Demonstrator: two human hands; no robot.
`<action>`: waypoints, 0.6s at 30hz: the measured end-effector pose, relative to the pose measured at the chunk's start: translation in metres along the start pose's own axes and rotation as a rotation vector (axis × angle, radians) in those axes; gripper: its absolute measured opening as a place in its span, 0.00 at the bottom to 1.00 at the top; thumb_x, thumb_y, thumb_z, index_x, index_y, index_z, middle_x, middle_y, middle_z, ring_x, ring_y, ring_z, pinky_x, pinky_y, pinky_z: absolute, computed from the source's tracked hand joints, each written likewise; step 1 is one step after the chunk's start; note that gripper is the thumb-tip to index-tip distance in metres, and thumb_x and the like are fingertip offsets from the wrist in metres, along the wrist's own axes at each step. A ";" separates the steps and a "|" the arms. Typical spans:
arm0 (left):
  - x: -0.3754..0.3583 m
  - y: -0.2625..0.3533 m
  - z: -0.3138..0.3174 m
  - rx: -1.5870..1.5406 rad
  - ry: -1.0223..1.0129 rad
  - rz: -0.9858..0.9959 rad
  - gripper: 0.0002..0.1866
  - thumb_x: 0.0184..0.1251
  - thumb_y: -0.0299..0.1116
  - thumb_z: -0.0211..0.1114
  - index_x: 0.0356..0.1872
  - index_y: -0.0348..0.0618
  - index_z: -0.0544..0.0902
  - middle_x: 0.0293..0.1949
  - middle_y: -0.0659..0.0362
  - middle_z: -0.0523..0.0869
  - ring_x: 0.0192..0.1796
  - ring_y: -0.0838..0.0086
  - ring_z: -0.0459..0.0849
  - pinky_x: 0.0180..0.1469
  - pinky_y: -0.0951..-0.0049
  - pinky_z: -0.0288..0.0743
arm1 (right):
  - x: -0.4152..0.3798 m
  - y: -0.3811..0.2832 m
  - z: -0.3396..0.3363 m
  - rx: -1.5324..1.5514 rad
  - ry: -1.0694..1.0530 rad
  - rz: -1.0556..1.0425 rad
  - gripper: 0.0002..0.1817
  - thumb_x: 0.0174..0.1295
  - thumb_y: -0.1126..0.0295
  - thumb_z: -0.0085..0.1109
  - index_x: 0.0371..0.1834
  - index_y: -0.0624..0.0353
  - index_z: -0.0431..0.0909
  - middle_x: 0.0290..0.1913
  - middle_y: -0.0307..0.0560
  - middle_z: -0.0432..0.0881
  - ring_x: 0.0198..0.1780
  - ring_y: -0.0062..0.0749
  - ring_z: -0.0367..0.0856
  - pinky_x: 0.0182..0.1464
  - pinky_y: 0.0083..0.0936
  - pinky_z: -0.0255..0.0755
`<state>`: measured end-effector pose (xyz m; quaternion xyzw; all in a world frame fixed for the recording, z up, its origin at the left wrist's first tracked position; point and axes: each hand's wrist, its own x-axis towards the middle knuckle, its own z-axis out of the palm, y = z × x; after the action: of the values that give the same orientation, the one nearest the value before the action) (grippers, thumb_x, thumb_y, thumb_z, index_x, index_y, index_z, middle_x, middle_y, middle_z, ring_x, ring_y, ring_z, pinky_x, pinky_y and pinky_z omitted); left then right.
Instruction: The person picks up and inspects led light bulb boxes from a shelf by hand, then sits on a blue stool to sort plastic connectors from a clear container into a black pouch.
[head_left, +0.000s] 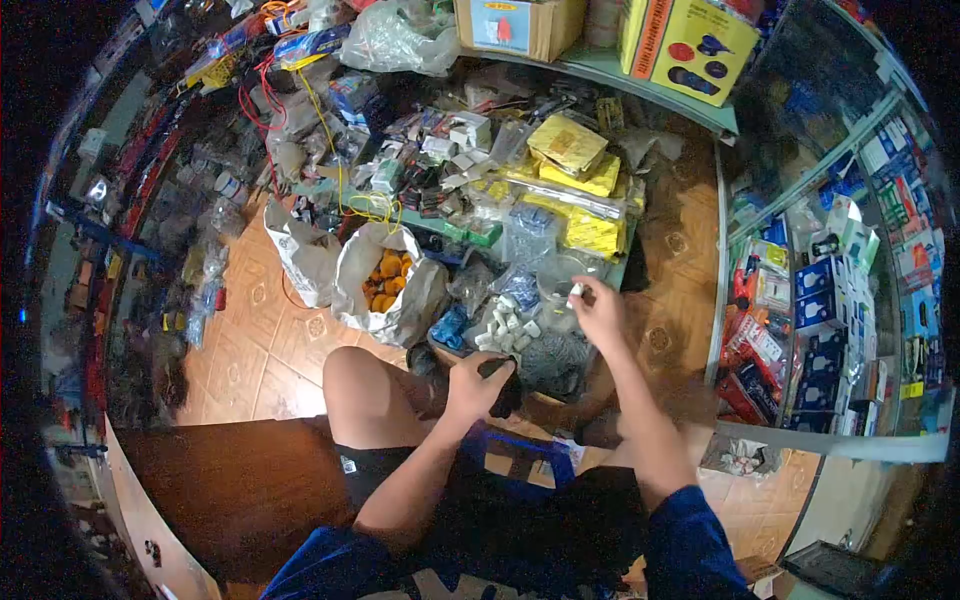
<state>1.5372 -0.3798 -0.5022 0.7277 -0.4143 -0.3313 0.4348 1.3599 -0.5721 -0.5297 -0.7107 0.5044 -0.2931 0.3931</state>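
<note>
Currently the right hand [602,318] pinches a small white block [578,289] between thumb and fingertips, raised above the right part of the low table [627,262]; the left hand [474,389] is closed around a dark, soft-looking item [508,388] just off the table's near edge, though what that item is cannot be told; a loose heap of white blocks [507,326] lies near that same edge, between the hands, with a blue plastic bag [450,327] at its left and a grey mesh-like bundle [555,362] at its right; behind the heap are clear plastic bags [530,234], then yellow packets [566,146] stacked toward the far right corner; beyond the left edge an open white woven sack [347,290] on the floor holds round orange pieces [386,282]

The pinched block is little and only its end is gripped, so a slight roll of the thumb could let it drop among the plastic, where it would be hard to spot; the heap has nothing firm around it, so a forearm or sleeve brushing past could send blocks over the near edge; the slippery bags behind could slide if nudged, and the yellow cord [341,175] hanging by the sack could snag a passing wrist
</note>
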 end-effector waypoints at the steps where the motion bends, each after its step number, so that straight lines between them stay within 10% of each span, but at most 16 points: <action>1: 0.005 -0.003 0.002 0.000 -0.011 -0.006 0.14 0.61 0.35 0.74 0.41 0.34 0.89 0.38 0.46 0.91 0.42 0.59 0.92 0.47 0.67 0.82 | 0.016 0.004 0.005 -0.100 -0.051 0.034 0.19 0.55 0.71 0.72 0.52 0.56 0.84 0.50 0.54 0.87 0.53 0.50 0.84 0.53 0.37 0.78; 12: 0.030 -0.012 0.025 0.037 -0.051 -0.061 0.16 0.63 0.38 0.74 0.45 0.35 0.89 0.41 0.47 0.91 0.46 0.63 0.91 0.52 0.67 0.81 | 0.063 0.081 0.056 -0.658 -0.525 -0.186 0.15 0.65 0.63 0.60 0.51 0.56 0.85 0.53 0.57 0.84 0.52 0.59 0.83 0.57 0.47 0.76; 18: 0.028 -0.019 0.030 0.024 -0.086 -0.079 0.17 0.63 0.38 0.74 0.46 0.35 0.88 0.44 0.46 0.91 0.48 0.60 0.90 0.53 0.65 0.81 | 0.048 0.095 0.071 -0.589 -0.901 0.072 0.27 0.73 0.47 0.44 0.58 0.56 0.83 0.61 0.62 0.81 0.61 0.59 0.81 0.66 0.47 0.72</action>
<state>1.5298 -0.4099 -0.5350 0.7336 -0.4075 -0.3745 0.3945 1.3866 -0.6162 -0.6469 -0.8286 0.3706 0.2082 0.3643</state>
